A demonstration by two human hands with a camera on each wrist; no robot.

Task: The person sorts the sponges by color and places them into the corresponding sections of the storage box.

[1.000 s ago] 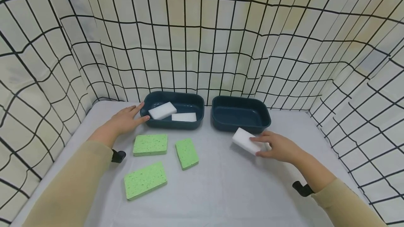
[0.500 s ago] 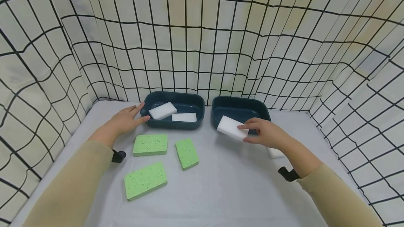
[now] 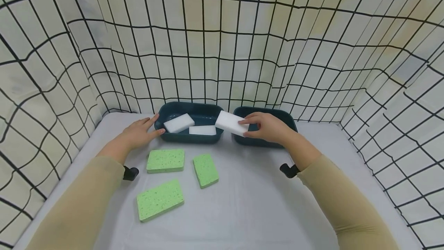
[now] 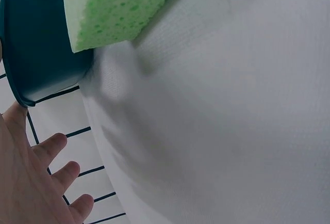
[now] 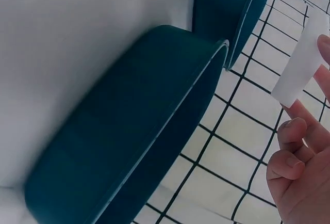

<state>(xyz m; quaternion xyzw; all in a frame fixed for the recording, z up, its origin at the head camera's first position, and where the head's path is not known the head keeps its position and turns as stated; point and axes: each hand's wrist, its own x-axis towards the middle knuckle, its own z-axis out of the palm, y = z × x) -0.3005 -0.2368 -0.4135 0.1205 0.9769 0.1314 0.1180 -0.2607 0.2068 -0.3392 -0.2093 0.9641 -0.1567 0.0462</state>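
My right hand (image 3: 267, 127) pinches a white sponge (image 3: 231, 123) between thumb and fingers. The sponge is tilted in the air, over the gap between two dark teal bins. In the right wrist view the same white sponge (image 5: 304, 61) is up above the rims. My left hand (image 3: 138, 133) rests against the left end of the left bin (image 3: 190, 137), fingers spread and fairly straight. Two more white sponges (image 3: 178, 123) lie inside that bin. The right bin (image 3: 274, 111) is partly hidden behind my right hand.
Three green sponges lie on the white table: one (image 3: 165, 161) before the left bin, one (image 3: 206, 170) right of it, and one (image 3: 160, 200) nearer me. A black wire grid (image 3: 218, 55) stands behind and at both sides.
My right hand has carried the white sponge left and upward, from in front of the right bin to between the bins. The left hand stays put. A white sponge seen under the right wrist is now hidden.
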